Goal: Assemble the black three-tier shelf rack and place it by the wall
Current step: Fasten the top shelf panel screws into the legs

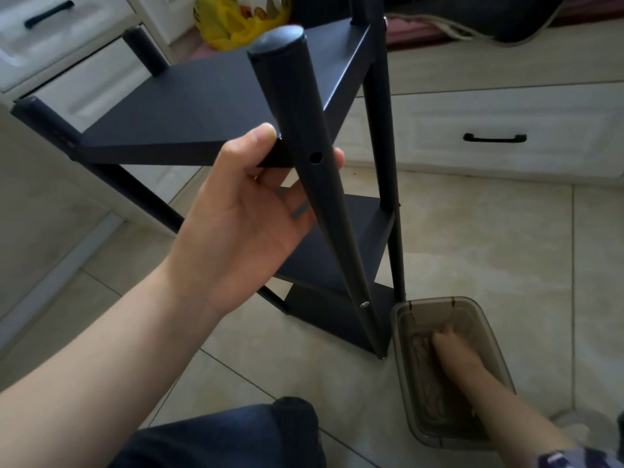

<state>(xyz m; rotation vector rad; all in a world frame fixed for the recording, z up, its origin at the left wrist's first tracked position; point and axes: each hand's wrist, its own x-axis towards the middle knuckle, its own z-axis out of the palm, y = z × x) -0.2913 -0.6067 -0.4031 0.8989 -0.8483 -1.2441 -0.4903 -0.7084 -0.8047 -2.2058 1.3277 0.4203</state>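
Black metal makes up the three-tier rack (209, 106), which stands on the pale tiled floor (489, 248) in front of white drawer units (540, 123) with dark handles. Its top shelf (175, 130) is closest to the camera, the middle shelf (337, 251) and bottom shelf (334, 319) lie below it, and the foot of the near pole (304, 130) reaches the tiles.

The left hand (243, 211) has its grip clamped on the near corner of the top shelf – the thumb lies on the upper face right beside the near pole, and the fingers curl underneath, with one fingertip showing past the far side of the pole. An open screw hole (316, 158) shows in the pole at the height of the top shelf; lower down, at the bottom shelf, a silver screw head (364, 304) sits in the same pole.

Just to the right of the rack's near foot stands a translucent brown plastic box (401, 336) on the floor. The right hand (452, 349) reaches down inside it, fingertips among blurred brownish contents – whether its grip is closed on anything cannot be told.

A yellow plastic bag (236, 21) lies on the floor beyond the rack, and a knee in dark trousers (236, 437) shows at the bottom edge
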